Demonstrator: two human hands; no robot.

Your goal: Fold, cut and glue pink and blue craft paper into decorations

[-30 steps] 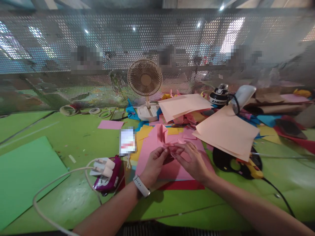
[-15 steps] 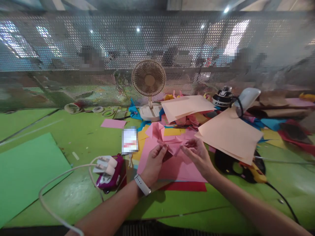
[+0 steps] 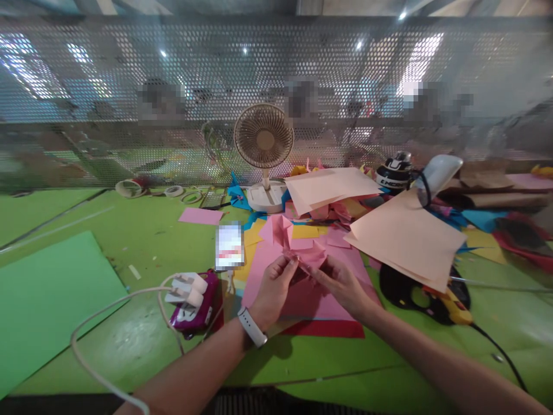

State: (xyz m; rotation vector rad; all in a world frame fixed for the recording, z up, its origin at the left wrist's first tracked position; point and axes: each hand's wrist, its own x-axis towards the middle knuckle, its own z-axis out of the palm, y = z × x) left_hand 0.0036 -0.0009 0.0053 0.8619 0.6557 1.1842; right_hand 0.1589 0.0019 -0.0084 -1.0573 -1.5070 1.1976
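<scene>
Both hands meet over a pink paper sheet at the table's middle. My left hand, with a white watch on its wrist, pinches the left side of a small folded pink paper piece. On the piece's right side, the fingers of my right hand are closed. Just behind the hands lies another folded pink paper shape. A red sheet shows under the pink one.
A small desk fan stands at the back before a perforated metal screen. Peach sheets pile on the right over a glue gun and its cord. A purple power strip with white plugs, a phone and a green sheet lie left.
My right hand, which had lifted away to the right, has come back down against the folded pink piece. My left hand has kept its pinch.
</scene>
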